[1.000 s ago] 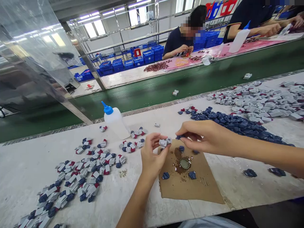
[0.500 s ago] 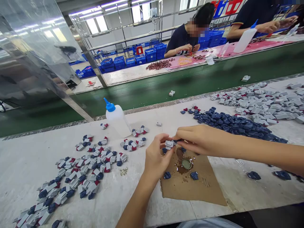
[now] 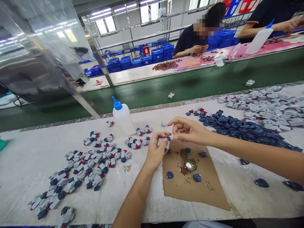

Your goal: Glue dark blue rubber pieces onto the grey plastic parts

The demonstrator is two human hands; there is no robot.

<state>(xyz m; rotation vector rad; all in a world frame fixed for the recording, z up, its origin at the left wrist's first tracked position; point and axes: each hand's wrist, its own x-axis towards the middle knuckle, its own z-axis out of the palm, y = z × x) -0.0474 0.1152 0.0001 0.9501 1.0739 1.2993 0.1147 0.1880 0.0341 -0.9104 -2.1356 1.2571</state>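
My left hand pinches a small grey plastic part with a dark blue lump at its top end. Just to the right, my right hand is apart from that part; its fingers are loosely curled and separated, and nothing shows between them. Beneath both hands lies a brown cardboard sheet. On it are a round bottle cap in a wet brown stain and several loose dark blue pieces, one of them a blue piece near the cap.
A white squeeze bottle with a blue nozzle stands left of my hands. Joined grey, red and blue parts spread across the left. Blue pieces and grey parts are heaped at right. Beyond a green belt, two people work.
My right hand has come away from the small part and its fingers have spread. The blue lump now shows on the part in my left hand. The view has shifted slightly left.
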